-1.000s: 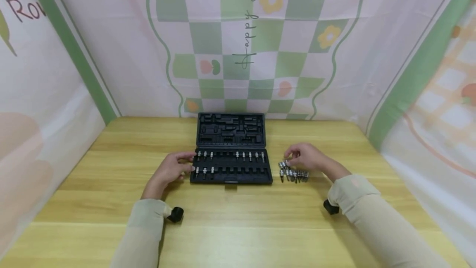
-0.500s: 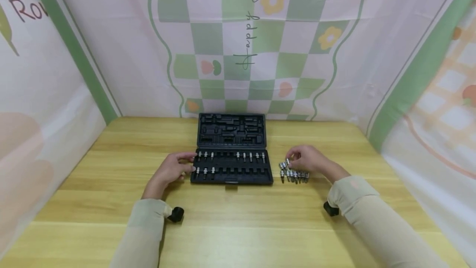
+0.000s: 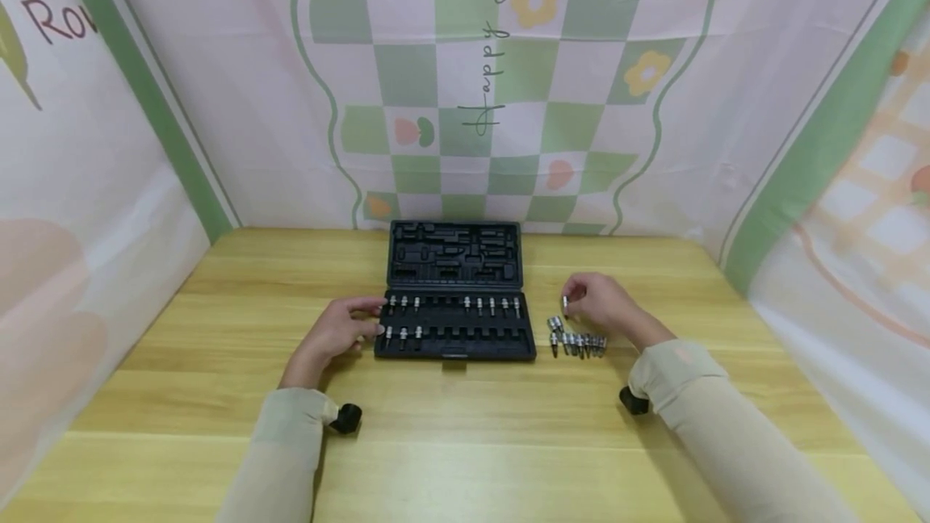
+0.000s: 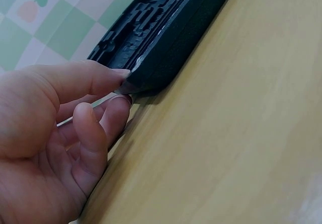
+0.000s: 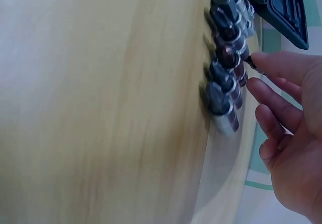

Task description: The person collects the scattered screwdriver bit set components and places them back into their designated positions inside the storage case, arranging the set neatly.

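Silver bit (image 3: 566,304) pinched, right grip (image 3: 596,300) seems mid-loading; relaxed left grip (image 3: 337,333) touches the case (image 3: 455,319) near the desk (image 3: 465,442)'s back edge; next needs an empty slot (image 3: 448,334).

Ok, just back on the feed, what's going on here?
A person's right hand is pinching one bit beside the loose bits to the right of the case. The left hand touches the case's left edge. The case lies open on the table, with its lid at the back. Some bits sit in both of its rows, and both rows have vacant slots.
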A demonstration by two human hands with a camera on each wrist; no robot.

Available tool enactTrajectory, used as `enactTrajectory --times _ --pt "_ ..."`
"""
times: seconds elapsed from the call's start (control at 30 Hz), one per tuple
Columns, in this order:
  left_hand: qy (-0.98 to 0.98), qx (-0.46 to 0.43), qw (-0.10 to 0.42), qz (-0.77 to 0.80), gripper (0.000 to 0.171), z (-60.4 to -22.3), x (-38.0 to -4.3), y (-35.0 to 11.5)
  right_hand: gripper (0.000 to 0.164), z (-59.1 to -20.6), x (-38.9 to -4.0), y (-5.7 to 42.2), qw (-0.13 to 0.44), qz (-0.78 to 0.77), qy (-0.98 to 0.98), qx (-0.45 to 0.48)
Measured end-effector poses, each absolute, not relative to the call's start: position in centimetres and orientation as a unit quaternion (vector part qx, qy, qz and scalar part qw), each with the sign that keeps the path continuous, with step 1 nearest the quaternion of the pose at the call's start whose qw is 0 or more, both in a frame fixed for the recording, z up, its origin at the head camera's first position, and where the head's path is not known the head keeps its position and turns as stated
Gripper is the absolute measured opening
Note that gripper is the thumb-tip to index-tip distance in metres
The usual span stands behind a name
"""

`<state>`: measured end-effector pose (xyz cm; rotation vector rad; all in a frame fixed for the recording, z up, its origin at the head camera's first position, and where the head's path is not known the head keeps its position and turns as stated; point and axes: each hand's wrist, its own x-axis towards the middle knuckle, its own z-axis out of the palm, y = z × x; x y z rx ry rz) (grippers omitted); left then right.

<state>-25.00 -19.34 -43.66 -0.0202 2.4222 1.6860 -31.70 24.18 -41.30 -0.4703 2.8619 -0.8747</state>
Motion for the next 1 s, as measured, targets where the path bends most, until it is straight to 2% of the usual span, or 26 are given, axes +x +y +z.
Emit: enactTrajectory --times 0.67,1.0 --pt "0.812 -0.003 0.097 0.576 0.05 -43.9 -25.2 -19.3 0.013 -41.2 -32.4 22.2 -0.012 -0.33 0.939 -0.091" --pt "0.808 -0.003 0.1 0.58 0.05 -44.1 -25.3 -19.5 0.017 -41.2 -32.6 19.9 -0.028 -0.382 0.919 -0.096"
